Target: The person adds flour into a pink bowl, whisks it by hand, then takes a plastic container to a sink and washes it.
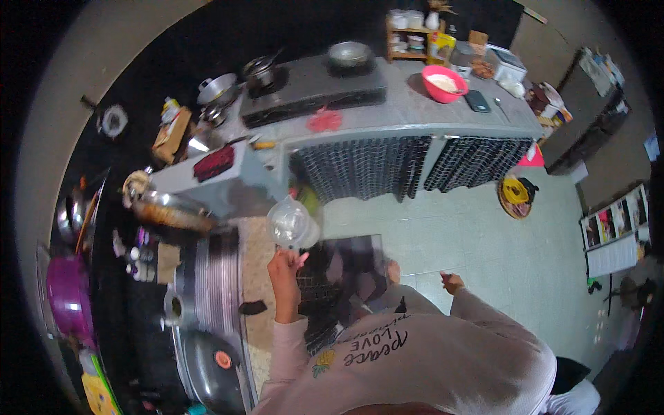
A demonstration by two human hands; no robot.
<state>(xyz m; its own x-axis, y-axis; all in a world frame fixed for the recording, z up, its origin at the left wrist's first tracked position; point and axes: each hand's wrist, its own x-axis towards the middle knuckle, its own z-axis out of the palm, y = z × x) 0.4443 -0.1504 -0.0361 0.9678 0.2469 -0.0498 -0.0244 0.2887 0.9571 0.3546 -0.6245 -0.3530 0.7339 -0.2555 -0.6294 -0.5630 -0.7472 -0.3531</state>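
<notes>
My left hand is raised in front of me at the left, its fingers around the handle end of a clear plastic measuring jug. The jug looks tilted, and whether it holds anything is hard to tell. Below it lies a dark patterned mat on the floor. My right hand hangs low at my right side over the pale tiles, apart from any furniture. Its fingers are partly curled, and the picture is too blurred to show whether something is in them.
Ahead runs a counter with a black gas stove, a pink bowl of pale contents and a phone. A steel sink is at my left. A basket stands on the floor ahead right.
</notes>
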